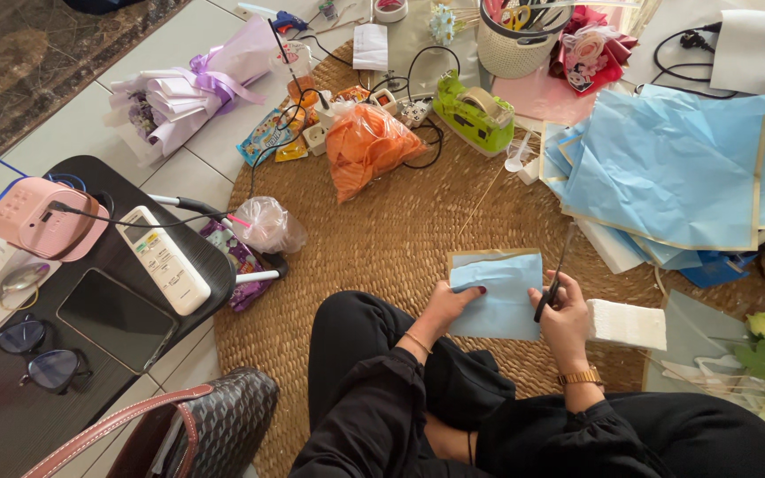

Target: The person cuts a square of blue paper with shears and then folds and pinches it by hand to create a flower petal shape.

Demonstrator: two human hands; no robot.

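Holding a small light-blue paper sheet (pixel 498 296) taut above the round woven mat (pixel 382 239), the left hand (pixel 452 305) pinches its left edge, fingers closed on it — a steadying grip. The right hand (pixel 564 314) is closed round dark scissors (pixel 558 270) at the sheet's right edge, blades pointing away; whether they are parted cannot be made out. A stack of larger blue sheets (pixel 666 168) lies near, upper right. The sheet's lower corner is hidden behind the hands and black sleeves.
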